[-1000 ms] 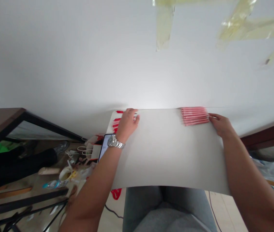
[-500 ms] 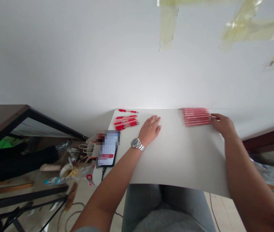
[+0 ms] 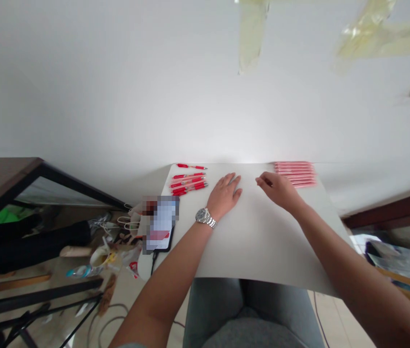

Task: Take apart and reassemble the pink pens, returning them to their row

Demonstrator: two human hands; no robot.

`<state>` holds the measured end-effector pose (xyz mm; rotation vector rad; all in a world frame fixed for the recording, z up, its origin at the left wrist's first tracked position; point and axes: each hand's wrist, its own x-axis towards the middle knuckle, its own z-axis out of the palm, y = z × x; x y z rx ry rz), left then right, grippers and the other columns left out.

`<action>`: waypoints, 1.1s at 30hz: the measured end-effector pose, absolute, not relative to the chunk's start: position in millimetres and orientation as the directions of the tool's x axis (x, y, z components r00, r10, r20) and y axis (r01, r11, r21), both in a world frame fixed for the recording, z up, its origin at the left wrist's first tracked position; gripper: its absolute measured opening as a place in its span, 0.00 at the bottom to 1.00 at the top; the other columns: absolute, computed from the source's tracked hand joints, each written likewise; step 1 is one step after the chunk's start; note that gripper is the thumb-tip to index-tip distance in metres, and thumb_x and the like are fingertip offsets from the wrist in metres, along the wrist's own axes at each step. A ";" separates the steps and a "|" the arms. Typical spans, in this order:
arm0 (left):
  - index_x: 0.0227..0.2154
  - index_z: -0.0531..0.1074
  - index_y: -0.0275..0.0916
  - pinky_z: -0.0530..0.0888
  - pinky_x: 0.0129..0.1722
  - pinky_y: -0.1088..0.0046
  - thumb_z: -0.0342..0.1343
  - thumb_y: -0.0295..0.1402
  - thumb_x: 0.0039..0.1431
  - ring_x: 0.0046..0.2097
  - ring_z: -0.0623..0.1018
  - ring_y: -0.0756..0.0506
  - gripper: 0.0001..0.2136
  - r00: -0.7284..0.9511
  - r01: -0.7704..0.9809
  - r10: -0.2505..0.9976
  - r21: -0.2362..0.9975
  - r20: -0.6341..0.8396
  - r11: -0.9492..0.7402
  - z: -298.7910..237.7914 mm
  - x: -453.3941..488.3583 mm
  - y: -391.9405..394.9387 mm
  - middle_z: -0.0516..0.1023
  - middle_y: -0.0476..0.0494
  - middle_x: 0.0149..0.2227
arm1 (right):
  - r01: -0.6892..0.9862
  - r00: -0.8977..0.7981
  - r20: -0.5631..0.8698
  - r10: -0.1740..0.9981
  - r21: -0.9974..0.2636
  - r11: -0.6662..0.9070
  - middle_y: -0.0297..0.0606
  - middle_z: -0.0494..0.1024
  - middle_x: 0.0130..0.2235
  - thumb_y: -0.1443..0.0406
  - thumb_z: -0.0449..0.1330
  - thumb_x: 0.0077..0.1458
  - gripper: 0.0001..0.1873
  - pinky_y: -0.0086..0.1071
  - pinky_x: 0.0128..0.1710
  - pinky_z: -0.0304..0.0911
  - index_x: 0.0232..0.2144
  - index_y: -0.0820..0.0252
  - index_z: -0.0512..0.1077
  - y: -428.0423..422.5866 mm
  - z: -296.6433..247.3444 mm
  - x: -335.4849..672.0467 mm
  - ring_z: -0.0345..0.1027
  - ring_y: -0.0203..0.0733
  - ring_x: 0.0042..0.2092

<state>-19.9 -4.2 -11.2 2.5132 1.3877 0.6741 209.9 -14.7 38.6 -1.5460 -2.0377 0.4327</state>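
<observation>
My left hand lies flat on the white table, palm down, with its fingers stretched out and a metal watch on the wrist. To its left are several red pens, loosely grouped, with one red pen apart at the back. My right hand is beside the left end of a row of slim pink pen-like sticks, partly covering its front corner. Its fingers are curled together in a pinch. Whether anything small is between the fingertips is hidden.
A phone with a cable stands at the table's left edge. A white wall rises right behind the table. Farther left are a dark-topped table and a cup among floor clutter. A bottle lies nearby.
My right hand has moved from the right end of the pink row leftward to its left end. My left hand and the red pens have stayed in place.
</observation>
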 end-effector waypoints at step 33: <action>0.40 0.77 0.42 0.75 0.54 0.54 0.54 0.33 0.68 0.49 0.78 0.39 0.07 0.325 0.808 0.889 0.393 0.324 -0.438 51.4 -156.2 30.0 0.80 0.39 0.45 | 0.815 -0.248 0.292 0.924 -0.452 0.362 0.36 0.73 0.30 0.57 0.56 0.65 0.15 0.34 0.31 0.48 0.27 0.56 0.66 1.4 -16.5 178.6 0.62 0.39 0.31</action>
